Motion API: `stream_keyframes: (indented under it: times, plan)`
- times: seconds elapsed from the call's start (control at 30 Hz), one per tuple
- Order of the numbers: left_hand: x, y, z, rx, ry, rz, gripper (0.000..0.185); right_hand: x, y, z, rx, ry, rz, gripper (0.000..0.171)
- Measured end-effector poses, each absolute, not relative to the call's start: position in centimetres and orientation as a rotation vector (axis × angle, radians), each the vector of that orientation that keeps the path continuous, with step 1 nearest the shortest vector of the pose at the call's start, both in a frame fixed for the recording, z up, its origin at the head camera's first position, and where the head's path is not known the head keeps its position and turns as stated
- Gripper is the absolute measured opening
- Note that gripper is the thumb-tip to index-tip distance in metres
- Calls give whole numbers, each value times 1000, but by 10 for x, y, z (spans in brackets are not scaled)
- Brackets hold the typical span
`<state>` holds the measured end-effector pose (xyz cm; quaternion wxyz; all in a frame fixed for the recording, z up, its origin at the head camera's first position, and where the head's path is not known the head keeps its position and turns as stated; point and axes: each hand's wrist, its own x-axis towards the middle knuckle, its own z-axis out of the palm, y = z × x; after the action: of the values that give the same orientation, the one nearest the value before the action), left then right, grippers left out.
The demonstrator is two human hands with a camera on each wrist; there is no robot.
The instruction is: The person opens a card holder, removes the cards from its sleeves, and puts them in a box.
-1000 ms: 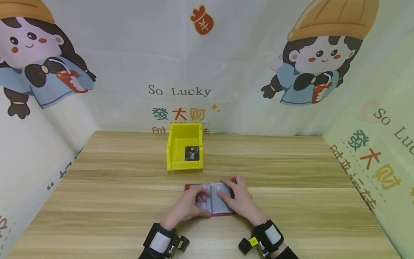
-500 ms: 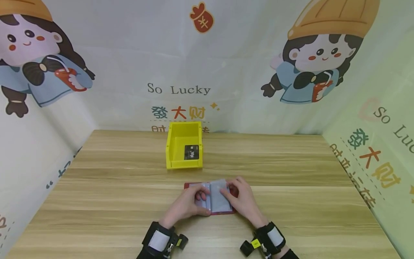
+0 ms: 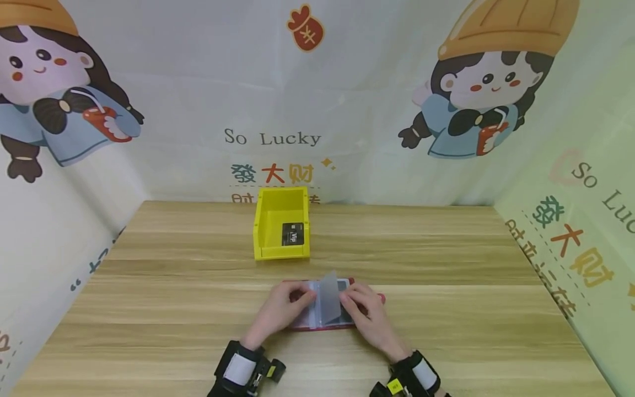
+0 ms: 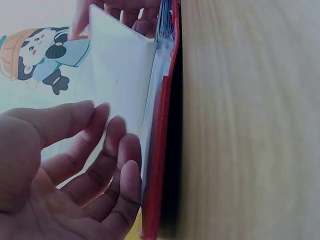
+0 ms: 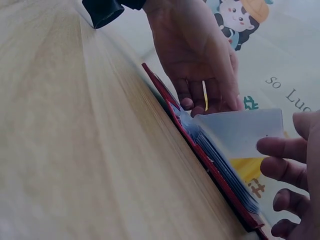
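Note:
An open card holder (image 3: 317, 328) with a red cover and clear plastic sleeves lies on the table. One clear sleeve page (image 3: 329, 298) stands up near its middle. My left hand (image 3: 283, 309) is over the left half; its loosely bent fingers and thumb come close to the raised page in the left wrist view. My right hand (image 3: 369, 317) is at the right half. In the right wrist view its index finger (image 5: 275, 146) overlaps the page's outer edge, the thumb apart from it. Further sleeves (image 5: 230, 172) lie stacked under the page.
Behind the card holder stands a yellow bin (image 3: 258, 248) with a black card (image 3: 292, 234) marked "Vip" inside. Wrist cameras are strapped to both arms. A printed backdrop (image 3: 357, 110) closes off the table's back and sides.
The sleeve page has risen from the right half and swung left to near upright. My right hand's fingers moved with it; my left hand shifted slightly up and left, its thumb drawn upward.

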<state>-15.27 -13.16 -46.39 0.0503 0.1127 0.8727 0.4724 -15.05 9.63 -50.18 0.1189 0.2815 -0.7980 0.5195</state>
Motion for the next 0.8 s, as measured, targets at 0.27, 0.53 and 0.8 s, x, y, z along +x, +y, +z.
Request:
stream_keyframes:
  times: [0.27, 0.53, 0.8]
  plan:
    - [-149, -124, -457, 211, 2731, 1538, 17, -150, 95, -503, 941, -2376, 1434, 23]
    - [-147, -120, -449, 98, 2803, 1518, 33, -147, 90, -499, 1037, -2512, 1205, 27]
    - [-145, -124, -447, 47, 2923, 1398, 17, -146, 88, -499, 1069, -2659, 957, 30]
